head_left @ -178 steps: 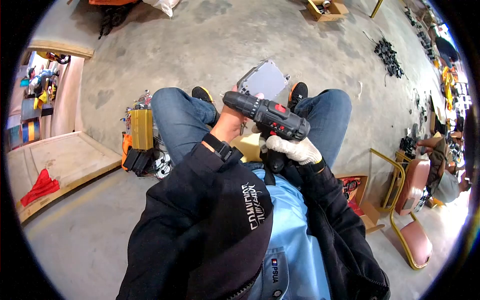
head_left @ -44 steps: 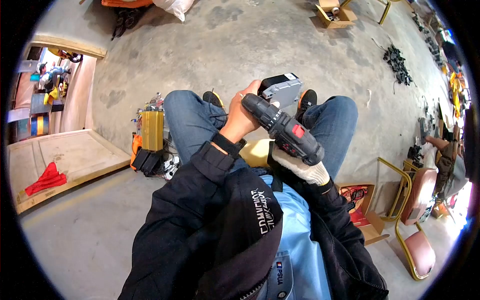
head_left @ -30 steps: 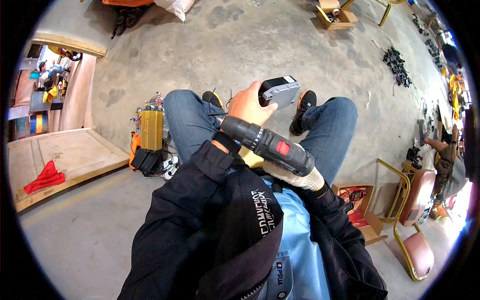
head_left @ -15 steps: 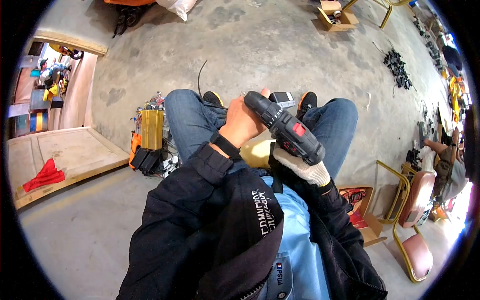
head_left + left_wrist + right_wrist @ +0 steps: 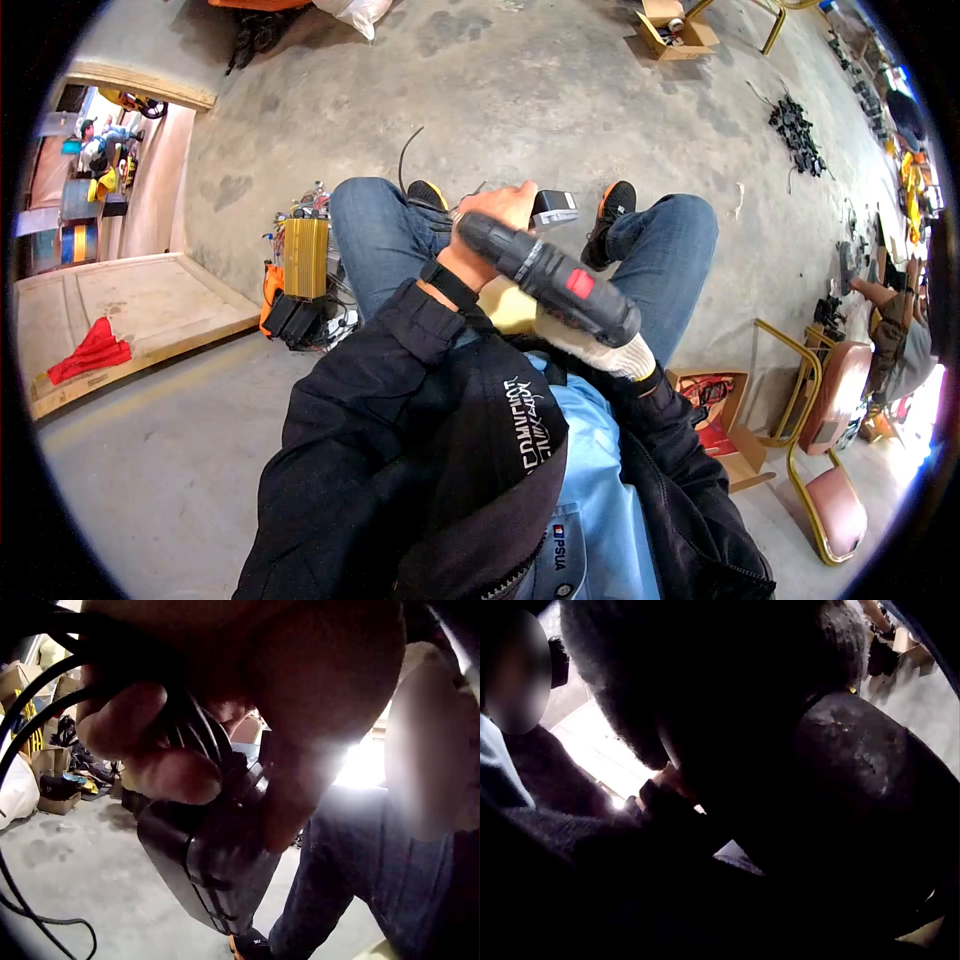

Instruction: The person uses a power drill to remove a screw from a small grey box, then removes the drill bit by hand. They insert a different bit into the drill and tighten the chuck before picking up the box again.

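The bare left hand (image 5: 497,207) curls its fingers (image 5: 161,774) round a black cased module (image 5: 553,208) above the knees, while the gloved right hand (image 5: 600,347) has its fingers wrapped round a cordless drill (image 5: 548,280).

floor: bare grey concrete floor (image 5: 560,90), stained in patches, evenly lit. left: low wooden platform (image 5: 140,300) with a red cloth (image 5: 90,352) lying on it. far: white sack (image 5: 350,10) and an open cardboard box (image 5: 672,25). far right: pile of black parts (image 5: 795,125) on the floor. near right: yellow-framed chairs (image 5: 830,500) with pink seats, beside a second open carton (image 5: 725,430).
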Available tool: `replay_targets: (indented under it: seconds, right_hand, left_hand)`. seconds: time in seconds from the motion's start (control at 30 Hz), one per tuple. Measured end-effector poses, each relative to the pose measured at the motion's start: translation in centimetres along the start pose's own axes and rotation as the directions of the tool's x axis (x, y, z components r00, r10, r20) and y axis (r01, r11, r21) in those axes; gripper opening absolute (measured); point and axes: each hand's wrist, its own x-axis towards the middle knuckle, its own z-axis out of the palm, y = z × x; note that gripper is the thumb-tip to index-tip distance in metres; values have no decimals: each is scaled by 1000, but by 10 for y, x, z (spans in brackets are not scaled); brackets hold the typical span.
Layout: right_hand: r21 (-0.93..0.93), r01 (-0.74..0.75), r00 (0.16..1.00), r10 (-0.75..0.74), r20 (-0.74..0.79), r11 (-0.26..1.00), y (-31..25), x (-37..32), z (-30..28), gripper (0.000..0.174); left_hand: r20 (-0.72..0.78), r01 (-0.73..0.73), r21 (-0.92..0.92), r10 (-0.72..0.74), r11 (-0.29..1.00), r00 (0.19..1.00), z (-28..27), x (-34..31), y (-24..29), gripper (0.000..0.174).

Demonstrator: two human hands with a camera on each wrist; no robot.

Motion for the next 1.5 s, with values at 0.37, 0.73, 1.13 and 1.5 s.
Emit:
replay_targets:
  seconds: [0.37, 0.73, 1.13, 1.5]
  right_hand:
    - [-159, -43, 978, 8, -210, 986, 10, 5, -10, 40]
    - [149, -133, 991, 128, 43, 980, -16, -3, -1, 36]
    - [-130, -66, 986, 45, -163, 989, 9, 3, -18, 45]
    - [-111, 17, 1000, -19, -19, 994, 9, -3, -9, 39]
  left_hand:
    - [-117, -121, 92, 131, 988, 984, 2, -5, 0, 34]
    - [117, 12, 79, -22, 997, 993, -13, 7, 17, 39]
    - [-136, -87, 77, 97, 993, 986, -5, -3, 1, 31]
    - [5, -31, 40, 31, 999, 1000, -4, 2, -1, 38]
